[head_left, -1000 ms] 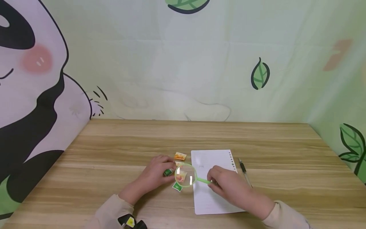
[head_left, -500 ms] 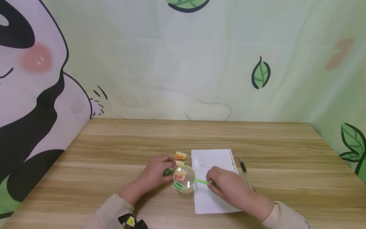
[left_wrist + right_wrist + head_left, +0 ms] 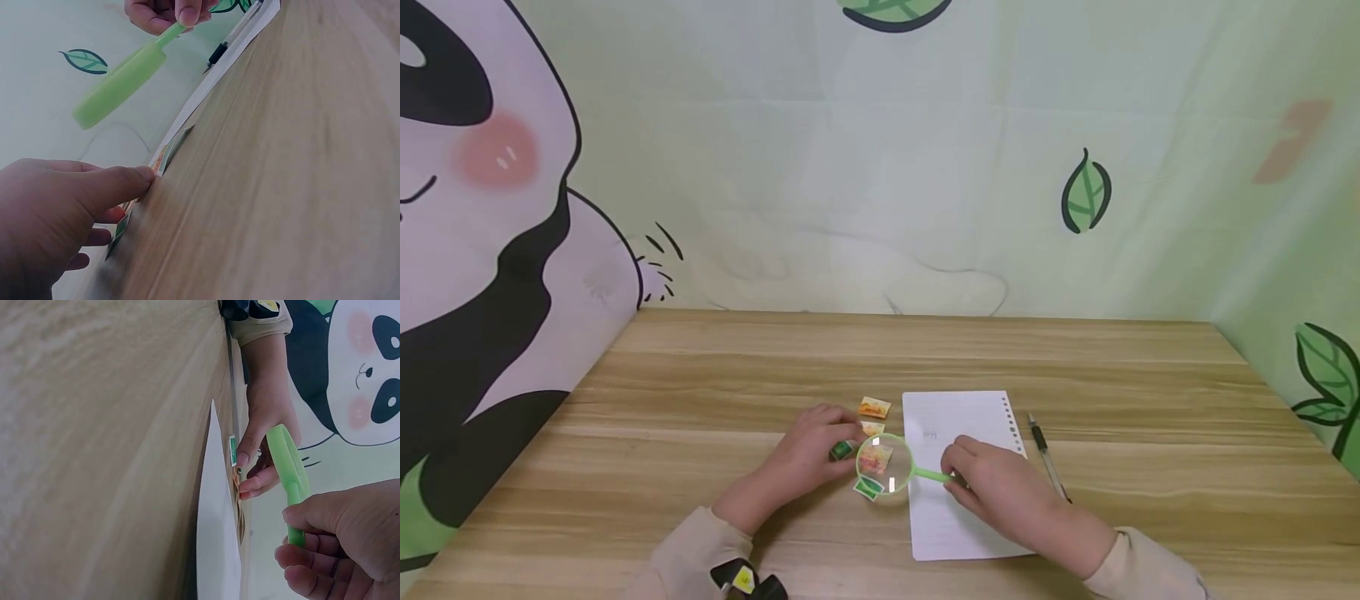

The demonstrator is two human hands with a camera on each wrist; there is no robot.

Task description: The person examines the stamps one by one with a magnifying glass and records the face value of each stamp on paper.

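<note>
In the head view my right hand [image 3: 1000,483] grips the thin handle of a light green magnifying glass [image 3: 929,474] between thumb and fingers. Its round lens is raised over a reddish stamp [image 3: 874,460], and the rim overlaps a green stamp [image 3: 865,490]. My left hand [image 3: 805,450] rests at the left side of the stamps, thumb and fingertips touching the table around them. Another green stamp [image 3: 842,450] lies partly hidden under that hand. The left wrist view shows the left thumb [image 3: 128,185] against a stamp edge, with the magnifying glass [image 3: 119,87] held above.
A lined sheet of punched paper [image 3: 962,525] with faint writing lies beneath the right hand. To its right is a black-gripped pen [image 3: 1037,437]. Two more orange-yellow stamps, one the far stamp [image 3: 874,407], lie beyond the lens. A printed cloth [image 3: 880,183] stands behind the wooden table [image 3: 700,358].
The magnifying glass has shifted slightly toward me and left, so its rim now overlaps the near green stamp. Both hands otherwise stay almost in place.
</note>
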